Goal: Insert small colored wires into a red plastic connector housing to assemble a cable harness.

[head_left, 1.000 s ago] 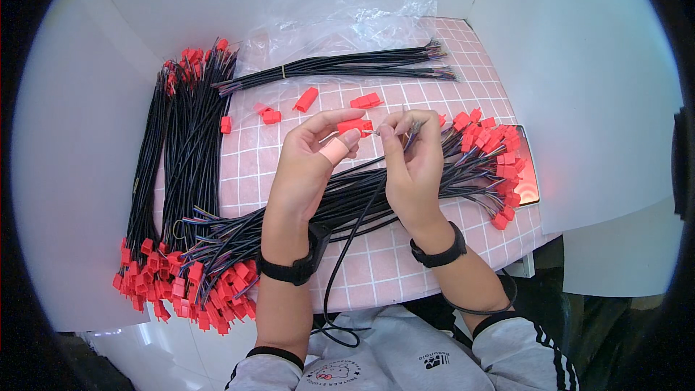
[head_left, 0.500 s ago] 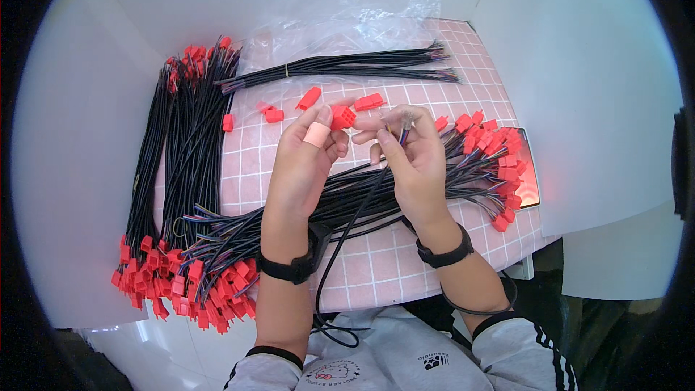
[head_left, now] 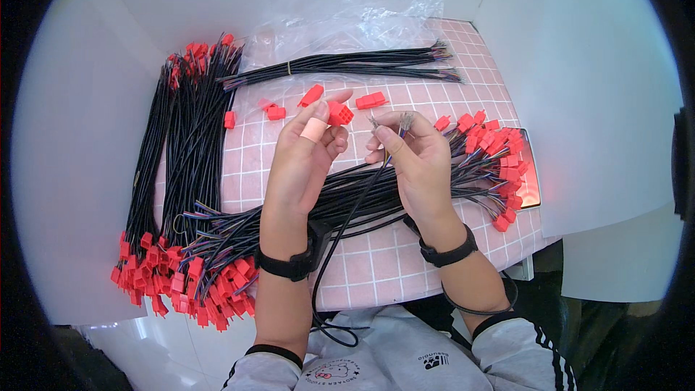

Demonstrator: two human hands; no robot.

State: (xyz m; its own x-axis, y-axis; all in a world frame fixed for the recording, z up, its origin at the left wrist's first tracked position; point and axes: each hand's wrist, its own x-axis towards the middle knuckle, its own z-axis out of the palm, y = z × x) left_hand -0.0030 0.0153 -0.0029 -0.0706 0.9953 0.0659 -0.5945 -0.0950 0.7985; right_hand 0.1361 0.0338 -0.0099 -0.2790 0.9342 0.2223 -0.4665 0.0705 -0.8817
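Observation:
My left hand (head_left: 298, 152), with a pale bandage around the thumb, pinches a red plastic connector housing (head_left: 339, 114), its square openings facing right. Just to the right, my right hand (head_left: 423, 163) is closed on the thin coloured wires of a black cable (head_left: 352, 210). Their metal-tipped ends stick up above the fingers in two groups, apart from the housing. The cable hangs down past the table edge to my lap. Beneath both hands lies a thick bundle of black cables (head_left: 347, 192) with red connectors (head_left: 499, 148) at the right end.
Finished-looking cable bundles (head_left: 192, 152) with red connectors stand along the left side. A banded bundle of black cables (head_left: 340, 65) lies at the back on a clear plastic bag (head_left: 347, 25). Several loose red housings (head_left: 371, 100) lie nearby. A phone (head_left: 531, 174) is at the right, beside white partitions (head_left: 594, 101).
My right hand has drawn slightly away to the right from the housing. The wire ends now show in two spread groups. My left hand still holds the housing, moved slightly left.

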